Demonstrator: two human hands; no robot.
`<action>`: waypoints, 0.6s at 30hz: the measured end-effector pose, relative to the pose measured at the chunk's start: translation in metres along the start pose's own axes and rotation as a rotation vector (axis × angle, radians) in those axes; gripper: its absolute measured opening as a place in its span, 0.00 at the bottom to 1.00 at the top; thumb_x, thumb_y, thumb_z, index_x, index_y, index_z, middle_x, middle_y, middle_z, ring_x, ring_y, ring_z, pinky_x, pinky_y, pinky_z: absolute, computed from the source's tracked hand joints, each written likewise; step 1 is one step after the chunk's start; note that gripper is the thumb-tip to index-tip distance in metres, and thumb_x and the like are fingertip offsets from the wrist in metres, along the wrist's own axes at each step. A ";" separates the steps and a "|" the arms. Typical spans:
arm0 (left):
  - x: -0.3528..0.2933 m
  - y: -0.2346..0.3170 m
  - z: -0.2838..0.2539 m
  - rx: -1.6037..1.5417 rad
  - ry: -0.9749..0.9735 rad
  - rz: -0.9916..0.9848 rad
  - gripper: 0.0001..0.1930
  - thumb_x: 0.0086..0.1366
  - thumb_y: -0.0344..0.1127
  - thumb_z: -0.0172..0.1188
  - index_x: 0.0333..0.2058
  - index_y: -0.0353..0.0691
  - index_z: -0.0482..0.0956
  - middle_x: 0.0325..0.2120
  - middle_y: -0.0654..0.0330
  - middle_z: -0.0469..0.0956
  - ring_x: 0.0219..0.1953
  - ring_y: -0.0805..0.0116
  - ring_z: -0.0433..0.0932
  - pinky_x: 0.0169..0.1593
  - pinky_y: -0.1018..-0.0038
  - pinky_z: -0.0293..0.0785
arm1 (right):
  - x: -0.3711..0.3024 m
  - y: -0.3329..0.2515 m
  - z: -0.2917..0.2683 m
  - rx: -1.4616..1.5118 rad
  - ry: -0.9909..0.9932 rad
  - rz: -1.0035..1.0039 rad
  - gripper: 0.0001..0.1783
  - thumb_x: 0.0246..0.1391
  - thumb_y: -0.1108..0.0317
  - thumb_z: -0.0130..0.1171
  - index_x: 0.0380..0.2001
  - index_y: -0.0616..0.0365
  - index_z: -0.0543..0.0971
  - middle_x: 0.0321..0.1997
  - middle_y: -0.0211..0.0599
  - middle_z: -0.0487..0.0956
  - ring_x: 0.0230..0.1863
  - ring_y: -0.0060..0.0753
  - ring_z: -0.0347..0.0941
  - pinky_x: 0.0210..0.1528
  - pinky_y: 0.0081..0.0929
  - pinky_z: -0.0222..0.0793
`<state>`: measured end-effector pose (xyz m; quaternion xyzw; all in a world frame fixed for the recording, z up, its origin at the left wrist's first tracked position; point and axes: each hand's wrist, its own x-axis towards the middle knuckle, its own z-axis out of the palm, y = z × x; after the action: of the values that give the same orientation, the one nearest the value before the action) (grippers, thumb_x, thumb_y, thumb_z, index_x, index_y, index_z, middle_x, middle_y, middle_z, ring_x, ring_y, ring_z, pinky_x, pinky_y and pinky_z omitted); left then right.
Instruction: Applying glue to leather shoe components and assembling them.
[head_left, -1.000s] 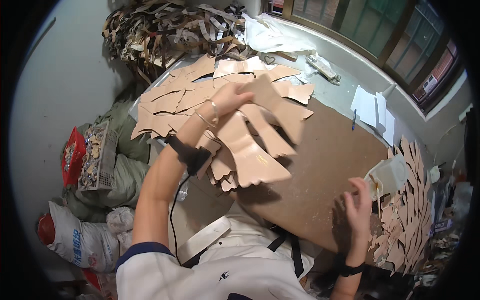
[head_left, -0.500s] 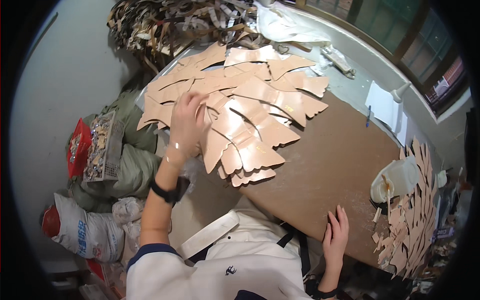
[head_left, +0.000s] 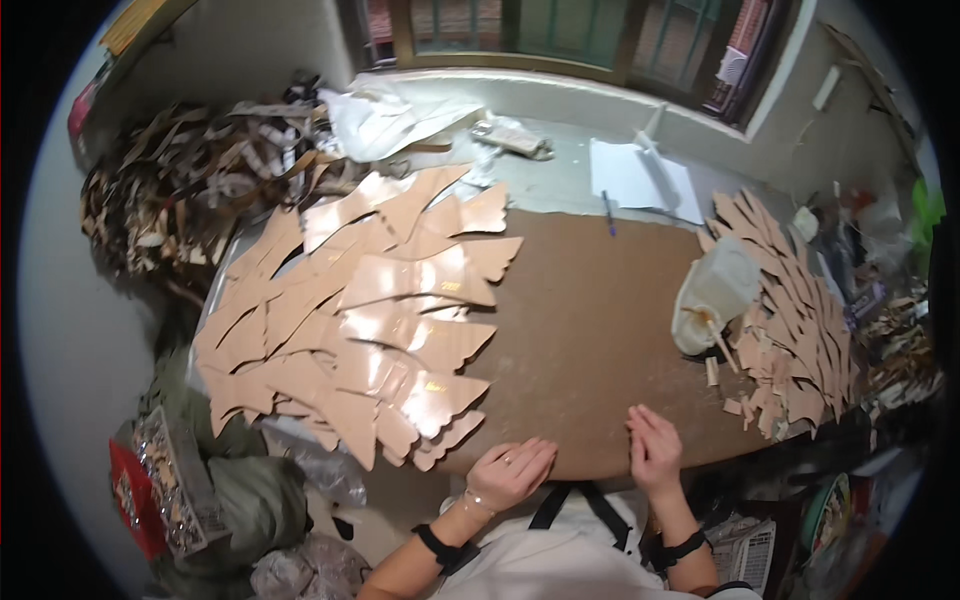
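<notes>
My left hand rests at the near edge of the brown tabletop, fingers stretched out and holding nothing. To its right, my right hand lies at the same edge, also open, with its fingers extended toward the board. A broad overlapping layer of tan, leather-like cut pieces with wavy ends covers the left side of the table, just beyond my left hand. Some of them are shiny and carry small yellow marks. Neither hand touches these pieces.
At the right stands a white plastic tub with a brush-like stick, beside more tan pieces and scraps. A blue pen and white paper lie at the back. Tangled strips are heaped at the far left.
My left hand has come away from the tan pieces, back to the table's near edge. The view has swung round to the right; my right hand stays near the edge.
</notes>
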<state>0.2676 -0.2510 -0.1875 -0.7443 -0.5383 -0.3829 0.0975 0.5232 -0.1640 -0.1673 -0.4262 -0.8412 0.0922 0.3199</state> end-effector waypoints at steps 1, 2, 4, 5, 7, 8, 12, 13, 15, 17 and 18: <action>0.002 -0.001 0.003 0.003 0.003 -0.013 0.08 0.58 0.33 0.67 0.38 0.46 0.84 0.35 0.69 0.84 0.36 0.74 0.84 0.42 0.77 0.77 | 0.000 0.004 0.002 0.002 -0.011 -0.008 0.19 0.51 0.78 0.59 0.48 0.61 0.83 0.48 0.49 0.83 0.52 0.48 0.79 0.55 0.41 0.73; 0.002 0.002 0.000 0.019 -0.021 -0.001 0.09 0.59 0.35 0.66 0.39 0.45 0.84 0.36 0.67 0.84 0.38 0.73 0.84 0.43 0.76 0.77 | -0.004 0.003 0.002 0.004 0.006 0.024 0.19 0.52 0.78 0.58 0.48 0.61 0.83 0.48 0.49 0.83 0.52 0.49 0.79 0.56 0.41 0.73; 0.006 0.004 -0.005 -0.003 -0.032 0.001 0.11 0.59 0.36 0.65 0.40 0.43 0.83 0.36 0.66 0.83 0.40 0.73 0.83 0.46 0.76 0.77 | -0.009 0.001 -0.003 -0.029 0.023 0.049 0.17 0.55 0.79 0.55 0.48 0.63 0.83 0.48 0.50 0.83 0.52 0.51 0.79 0.56 0.42 0.72; 0.006 0.006 -0.002 0.031 -0.035 -0.046 0.11 0.59 0.36 0.65 0.40 0.43 0.83 0.36 0.66 0.83 0.40 0.73 0.83 0.46 0.76 0.77 | -0.011 -0.002 -0.006 -0.036 0.039 0.070 0.15 0.58 0.79 0.53 0.47 0.65 0.83 0.48 0.49 0.83 0.52 0.51 0.79 0.57 0.42 0.72; 0.006 0.004 0.005 -0.065 0.040 0.015 0.11 0.58 0.36 0.65 0.40 0.43 0.83 0.32 0.67 0.81 0.36 0.73 0.82 0.43 0.77 0.75 | -0.019 0.009 -0.006 -0.061 0.037 0.056 0.14 0.59 0.79 0.53 0.46 0.66 0.83 0.49 0.47 0.84 0.54 0.51 0.79 0.57 0.42 0.72; 0.005 0.002 0.005 -0.026 0.043 -0.016 0.11 0.58 0.36 0.65 0.40 0.43 0.83 0.32 0.67 0.81 0.36 0.73 0.82 0.43 0.77 0.75 | -0.018 0.010 -0.003 -0.028 0.017 0.024 0.14 0.59 0.79 0.53 0.46 0.66 0.83 0.49 0.47 0.84 0.54 0.51 0.79 0.57 0.42 0.72; 0.001 0.006 -0.005 -0.060 0.103 -0.083 0.08 0.57 0.35 0.65 0.37 0.44 0.83 0.27 0.68 0.79 0.28 0.73 0.78 0.37 0.77 0.72 | -0.023 0.013 0.003 0.002 0.050 0.032 0.13 0.61 0.79 0.51 0.45 0.67 0.83 0.49 0.47 0.84 0.55 0.50 0.79 0.57 0.41 0.72; 0.003 0.004 -0.007 -0.091 0.112 -0.086 0.07 0.57 0.34 0.66 0.35 0.45 0.83 0.26 0.69 0.79 0.26 0.74 0.77 0.34 0.78 0.71 | -0.023 0.014 0.004 0.013 0.072 0.040 0.13 0.62 0.79 0.50 0.44 0.68 0.83 0.49 0.47 0.84 0.55 0.50 0.79 0.57 0.40 0.72; 0.002 0.004 -0.013 -0.111 0.140 -0.082 0.06 0.57 0.34 0.66 0.34 0.44 0.83 0.22 0.68 0.77 0.23 0.72 0.76 0.33 0.77 0.70 | -0.023 0.015 0.006 0.051 0.087 0.059 0.13 0.62 0.79 0.50 0.45 0.68 0.83 0.49 0.47 0.84 0.54 0.49 0.79 0.57 0.39 0.72; 0.009 0.002 -0.027 -0.277 0.140 -0.071 0.06 0.58 0.33 0.66 0.35 0.44 0.84 0.19 0.68 0.75 0.21 0.72 0.75 0.33 0.77 0.70 | -0.019 0.017 0.006 0.077 0.094 0.044 0.12 0.63 0.77 0.51 0.44 0.67 0.82 0.48 0.46 0.84 0.54 0.47 0.79 0.58 0.39 0.72; 0.005 0.000 -0.049 -0.208 0.116 0.011 0.08 0.58 0.34 0.68 0.37 0.45 0.84 0.18 0.67 0.75 0.21 0.72 0.75 0.31 0.75 0.71 | -0.023 0.024 0.007 0.088 0.101 0.044 0.11 0.63 0.77 0.51 0.42 0.67 0.82 0.48 0.45 0.84 0.55 0.47 0.79 0.58 0.38 0.72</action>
<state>0.2452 -0.2742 -0.1504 -0.7300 -0.4850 -0.4786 0.0527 0.5440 -0.1660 -0.1935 -0.4340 -0.8096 0.1147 0.3782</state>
